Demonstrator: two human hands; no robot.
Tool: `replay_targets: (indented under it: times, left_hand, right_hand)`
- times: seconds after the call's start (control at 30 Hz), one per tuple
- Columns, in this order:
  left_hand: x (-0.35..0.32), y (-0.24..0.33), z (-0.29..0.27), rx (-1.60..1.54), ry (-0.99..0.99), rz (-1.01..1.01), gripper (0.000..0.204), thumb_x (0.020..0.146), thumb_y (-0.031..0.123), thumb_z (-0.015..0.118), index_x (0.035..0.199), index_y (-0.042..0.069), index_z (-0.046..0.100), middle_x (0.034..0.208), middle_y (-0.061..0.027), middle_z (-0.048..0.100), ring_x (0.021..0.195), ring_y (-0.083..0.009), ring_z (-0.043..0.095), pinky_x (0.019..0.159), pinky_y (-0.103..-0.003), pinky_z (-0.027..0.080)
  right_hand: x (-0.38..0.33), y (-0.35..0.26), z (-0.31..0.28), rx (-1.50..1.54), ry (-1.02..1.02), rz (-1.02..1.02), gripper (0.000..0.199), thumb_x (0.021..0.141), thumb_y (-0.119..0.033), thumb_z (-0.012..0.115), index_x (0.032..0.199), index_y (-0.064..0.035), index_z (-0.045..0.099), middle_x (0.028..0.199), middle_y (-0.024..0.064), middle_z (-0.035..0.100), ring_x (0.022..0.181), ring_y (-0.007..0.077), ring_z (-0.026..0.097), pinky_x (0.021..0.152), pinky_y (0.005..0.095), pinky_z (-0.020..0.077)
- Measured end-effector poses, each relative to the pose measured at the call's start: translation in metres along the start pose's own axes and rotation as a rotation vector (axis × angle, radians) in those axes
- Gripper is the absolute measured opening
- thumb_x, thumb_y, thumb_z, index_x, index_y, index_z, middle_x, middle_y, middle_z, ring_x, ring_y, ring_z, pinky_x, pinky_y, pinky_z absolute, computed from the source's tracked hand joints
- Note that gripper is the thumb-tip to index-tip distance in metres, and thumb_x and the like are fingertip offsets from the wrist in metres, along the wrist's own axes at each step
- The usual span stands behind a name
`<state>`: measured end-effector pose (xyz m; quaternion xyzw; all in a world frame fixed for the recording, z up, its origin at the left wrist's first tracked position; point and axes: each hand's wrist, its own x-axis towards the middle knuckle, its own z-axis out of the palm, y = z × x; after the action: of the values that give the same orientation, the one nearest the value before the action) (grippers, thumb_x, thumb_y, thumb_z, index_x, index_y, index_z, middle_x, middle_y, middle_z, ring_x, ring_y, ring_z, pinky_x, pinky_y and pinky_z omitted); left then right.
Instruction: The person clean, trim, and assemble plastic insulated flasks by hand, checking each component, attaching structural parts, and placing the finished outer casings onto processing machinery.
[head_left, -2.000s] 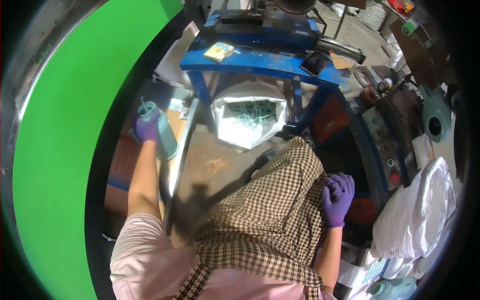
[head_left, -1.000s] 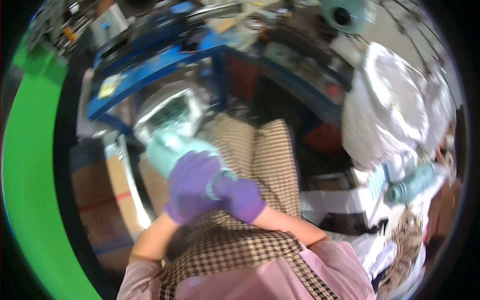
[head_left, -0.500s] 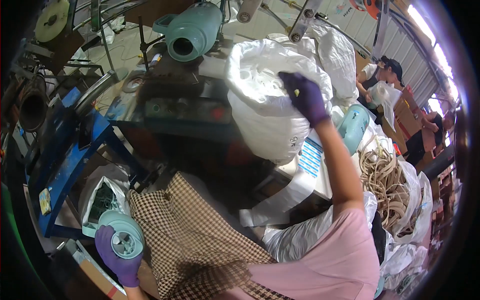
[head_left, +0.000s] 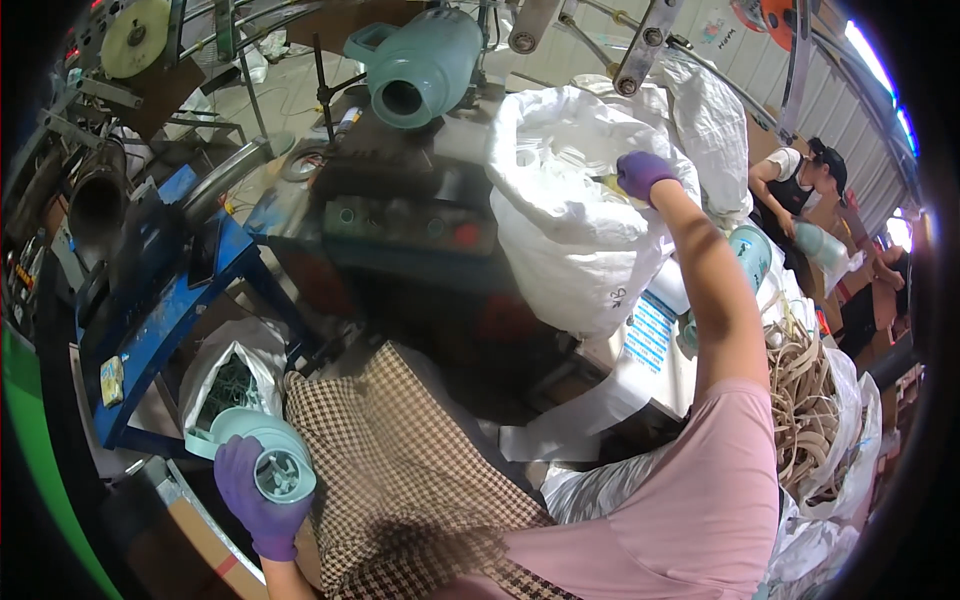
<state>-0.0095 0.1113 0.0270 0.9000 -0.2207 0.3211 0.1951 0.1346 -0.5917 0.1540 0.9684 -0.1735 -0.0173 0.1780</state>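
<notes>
My left hand, in a purple glove, is wrapped round a pale teal plastic jug body with a side handle. The jug lies tilted with its round opening toward me, and small light pieces show inside. Far to the right, my gloved right hand is at the inner right side of a big white woven sack. Its fingers are curled closed, and what they hold is hidden; something yellowish shows beside them. White plastic parts lie in the sack.
A dark machine stands ahead, with another teal jug body on top. At left are a blue metal stand and a bag of green scraps. Beige straps heap at right. A co-worker holds a wrapped jug farther back.
My right hand has lowered from above the sack to its inner right side, and its fingers have curled in. My left hand still holds the jug. The view has shifted slightly.
</notes>
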Motion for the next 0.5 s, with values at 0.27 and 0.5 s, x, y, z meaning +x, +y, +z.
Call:
replay_targets:
  times: [0.27, 0.5]
  left_hand:
    - [0.000, -0.002, 0.003, -0.018, 0.047, -0.082, 0.068, 0.059, 0.025, 0.086, 0.120, 0.005, 0.062, 0.118, -0.0136, 0.067, 0.120, -0.0389, 0.059, 0.112, -0.055, 0.040]
    - [-0.007, -0.008, 0.006, -0.053, 0.069, -0.088, 0.070, 0.060, 0.025, 0.086, 0.122, 0.004, 0.062, 0.123, -0.0151, 0.064, 0.124, -0.0397, 0.056, 0.113, -0.054, 0.039]
  right_hand:
    - [-0.003, -0.009, 0.021, 0.101, -0.191, -0.061, 0.048, 0.092, -0.041, 0.058, 0.128, -0.0109, 0.064, 0.127, 0.0209, 0.065, 0.119, 0.0373, 0.062, 0.101, 0.0456, 0.0488]
    - [-0.010, 0.000, -0.054, 0.272, 0.271, 0.277, 0.036, 0.087, -0.020, 0.057, 0.120, -0.0065, 0.063, 0.116, 0.0235, 0.069, 0.109, 0.0434, 0.064, 0.094, 0.0481, 0.0505]
